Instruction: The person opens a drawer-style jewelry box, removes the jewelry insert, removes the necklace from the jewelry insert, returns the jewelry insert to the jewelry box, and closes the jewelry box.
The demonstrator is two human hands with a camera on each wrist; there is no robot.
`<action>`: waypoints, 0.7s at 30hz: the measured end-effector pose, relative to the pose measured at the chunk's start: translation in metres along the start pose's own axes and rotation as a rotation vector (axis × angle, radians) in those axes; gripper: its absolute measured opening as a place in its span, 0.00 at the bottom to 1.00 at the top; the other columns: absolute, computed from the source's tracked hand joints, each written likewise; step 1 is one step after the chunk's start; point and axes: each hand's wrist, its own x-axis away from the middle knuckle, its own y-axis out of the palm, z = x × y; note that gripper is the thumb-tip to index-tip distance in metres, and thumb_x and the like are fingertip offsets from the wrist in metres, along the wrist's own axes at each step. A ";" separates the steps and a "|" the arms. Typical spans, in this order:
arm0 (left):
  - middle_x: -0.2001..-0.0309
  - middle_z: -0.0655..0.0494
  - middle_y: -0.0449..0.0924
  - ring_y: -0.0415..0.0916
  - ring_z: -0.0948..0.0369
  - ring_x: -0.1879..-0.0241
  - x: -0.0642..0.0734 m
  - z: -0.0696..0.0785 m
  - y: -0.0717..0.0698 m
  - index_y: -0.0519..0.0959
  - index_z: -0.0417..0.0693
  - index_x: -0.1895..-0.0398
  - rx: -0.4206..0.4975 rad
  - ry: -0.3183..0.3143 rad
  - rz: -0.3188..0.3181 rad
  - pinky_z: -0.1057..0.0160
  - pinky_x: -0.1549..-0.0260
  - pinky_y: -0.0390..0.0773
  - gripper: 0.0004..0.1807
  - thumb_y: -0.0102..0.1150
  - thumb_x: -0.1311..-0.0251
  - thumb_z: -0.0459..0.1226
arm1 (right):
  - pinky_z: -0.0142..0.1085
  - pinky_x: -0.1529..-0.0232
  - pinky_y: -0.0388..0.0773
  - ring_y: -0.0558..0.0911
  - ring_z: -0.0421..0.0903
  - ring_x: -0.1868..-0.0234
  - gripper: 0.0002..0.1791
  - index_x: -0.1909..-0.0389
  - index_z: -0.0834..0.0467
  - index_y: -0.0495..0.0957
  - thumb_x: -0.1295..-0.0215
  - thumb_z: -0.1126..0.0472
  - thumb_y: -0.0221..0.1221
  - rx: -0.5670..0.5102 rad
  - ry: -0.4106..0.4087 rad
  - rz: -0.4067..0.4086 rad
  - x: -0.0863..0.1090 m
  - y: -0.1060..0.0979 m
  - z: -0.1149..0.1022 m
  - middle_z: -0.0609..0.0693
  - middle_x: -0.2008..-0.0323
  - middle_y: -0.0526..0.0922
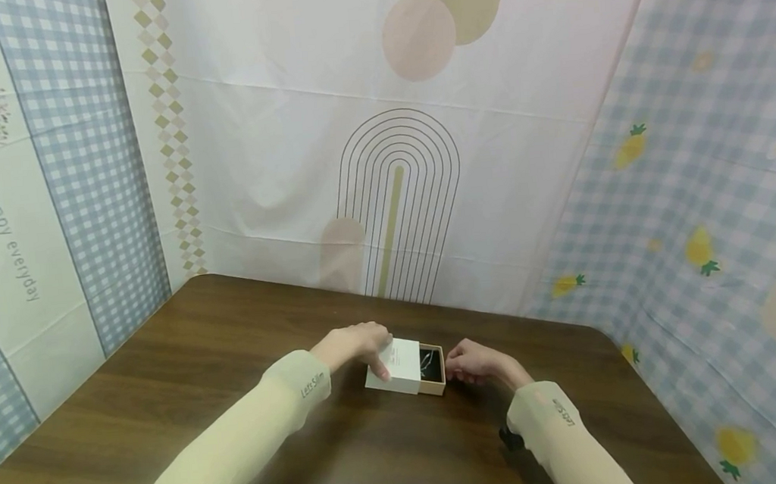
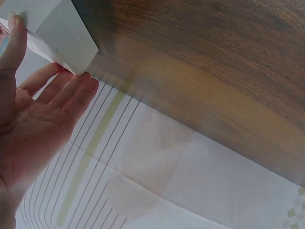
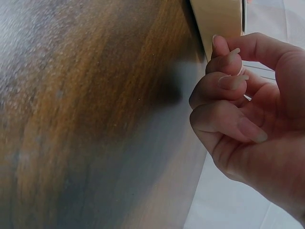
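Observation:
A small white box sleeve (image 1: 405,359) sits on the wooden table, its tan drawer tray (image 1: 433,389) slid partly out to the right. Inside the tray, a thin silvery piece of jewellery (image 1: 426,361) lies on a dark insert. My left hand (image 1: 363,346) grips the sleeve from its left side, thumb on the near side and fingers on the far side; the left wrist view shows the sleeve (image 2: 66,36) between them. At the tray's right end, my right hand (image 1: 474,361) has its fingers curled, with thumb and forefinger pinching the tray's edge (image 3: 217,21).
The brown wooden table (image 1: 254,450) spreads around the box. Behind it hangs a white patterned cloth (image 1: 260,176), with checked cloths (image 1: 685,196) at the sides. A dark band (image 1: 511,438) shows under the right sleeve.

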 end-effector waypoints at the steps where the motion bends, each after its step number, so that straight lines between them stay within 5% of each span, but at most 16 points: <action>1: 0.73 0.60 0.67 0.63 0.63 0.70 0.000 0.000 0.000 0.78 0.45 0.59 0.000 -0.002 0.001 0.64 0.70 0.66 0.28 0.75 0.58 0.52 | 0.28 0.88 0.61 0.65 0.38 0.87 0.12 0.73 0.67 0.79 0.40 0.64 0.52 -0.003 0.002 0.001 0.000 0.000 0.000 0.44 0.87 0.69; 21: 0.72 0.60 0.69 0.65 0.62 0.69 -0.002 0.000 0.002 0.79 0.45 0.57 0.004 -0.015 0.010 0.63 0.69 0.68 0.29 0.75 0.59 0.52 | 0.28 0.89 0.60 0.64 0.38 0.88 0.11 0.74 0.71 0.78 0.42 0.66 0.52 -0.025 -0.014 0.011 0.000 0.001 0.003 0.44 0.89 0.68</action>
